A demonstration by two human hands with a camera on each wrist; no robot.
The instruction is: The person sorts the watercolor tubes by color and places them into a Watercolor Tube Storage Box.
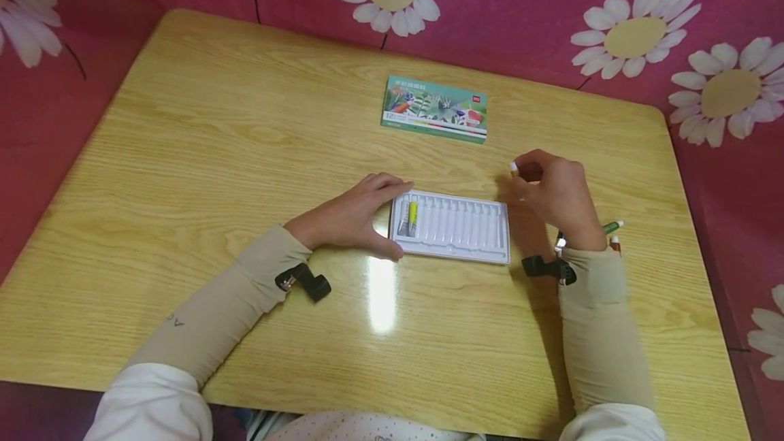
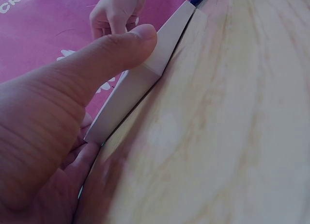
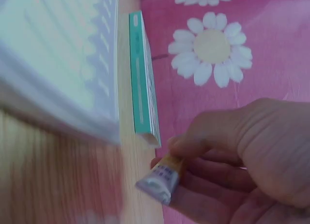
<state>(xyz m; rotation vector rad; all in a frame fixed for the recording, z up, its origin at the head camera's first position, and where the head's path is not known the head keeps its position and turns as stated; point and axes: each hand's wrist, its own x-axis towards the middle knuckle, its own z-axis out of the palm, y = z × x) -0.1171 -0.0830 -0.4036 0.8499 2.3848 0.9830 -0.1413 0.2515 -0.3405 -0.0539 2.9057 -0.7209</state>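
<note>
A white plastic tray with a row of narrow slots lies on the table. Its leftmost slots hold a yellow paint tube and, beside it, a pale-capped paint tube. My left hand holds the tray's left end, thumb at the near corner and fingers at the far one. Off the tray's right end, my right hand pinches an ochre paint tube with a white cap, between thumb and fingers. In the right wrist view the tube's flat crimped end points away from the palm.
Behind the tray lies a green paint box with a flower picture. A green paint tube and a red-brown paint tube lie by my right wrist, partly hidden. Pink flowered cloth surrounds the wooden table.
</note>
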